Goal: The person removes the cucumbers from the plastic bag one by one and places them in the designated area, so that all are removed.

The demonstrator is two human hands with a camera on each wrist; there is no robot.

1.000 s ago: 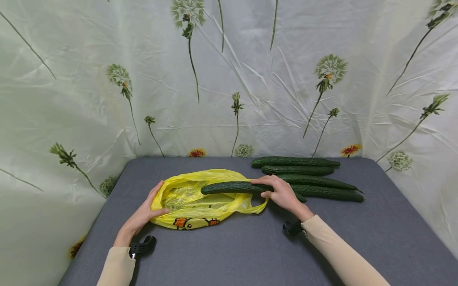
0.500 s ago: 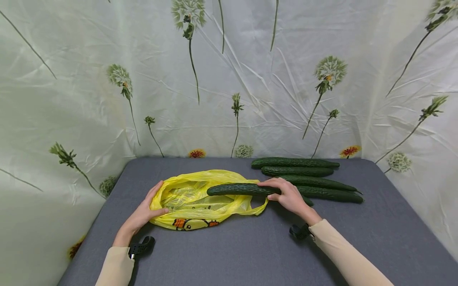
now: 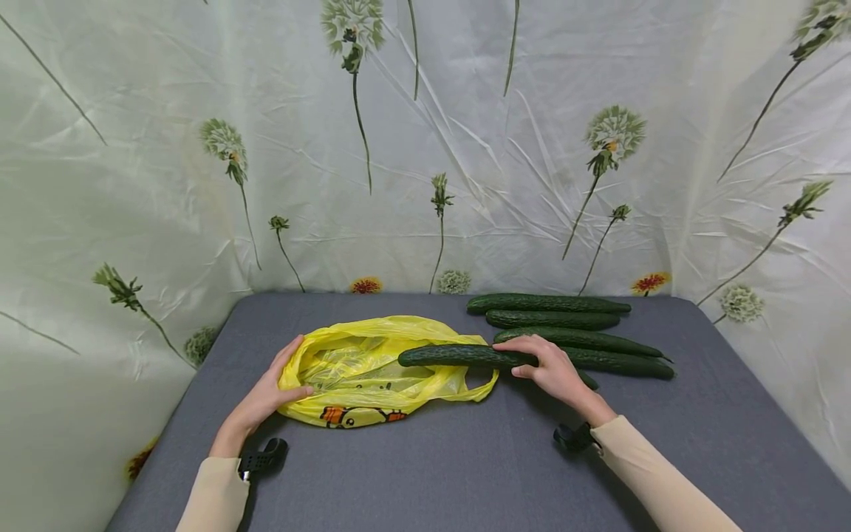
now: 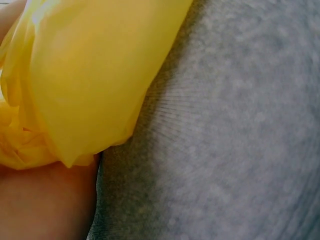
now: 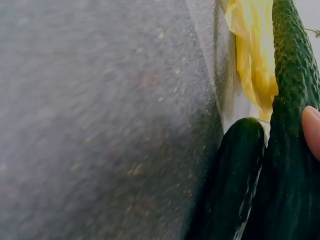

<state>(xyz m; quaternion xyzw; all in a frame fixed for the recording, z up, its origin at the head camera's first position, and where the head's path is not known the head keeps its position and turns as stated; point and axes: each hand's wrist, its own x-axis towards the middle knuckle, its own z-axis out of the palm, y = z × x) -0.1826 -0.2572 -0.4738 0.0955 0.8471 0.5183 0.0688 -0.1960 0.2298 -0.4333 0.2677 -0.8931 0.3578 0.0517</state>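
In the head view a long dark-green cucumber [image 3: 459,355] lies above the right part of a yellow plastic bag [image 3: 362,325], its left end over the mouth. My right hand [image 3: 548,372] grips it from above near the middle. The right wrist view has this cucumber [image 5: 295,65] with a fingertip [image 5: 312,131] against it. At the bag's left end my left hand [image 3: 262,395] holds the rim, thumb over the near side. The left wrist view shows the yellow bag [image 4: 95,80] over part of that hand; its other fingers are mostly hidden.
Several more cucumbers lie right of the bag, such as the rearmost one [image 3: 548,303] and one beside my right hand [image 3: 621,362]. A grey cloth [image 3: 425,473] covers the table. Behind hangs a pale curtain [image 3: 425,133] printed with flowers.
My right hand has drawn the cucumber to the right, so its left end lies less far over the bag's mouth. The left hand and the bag have stayed almost still.
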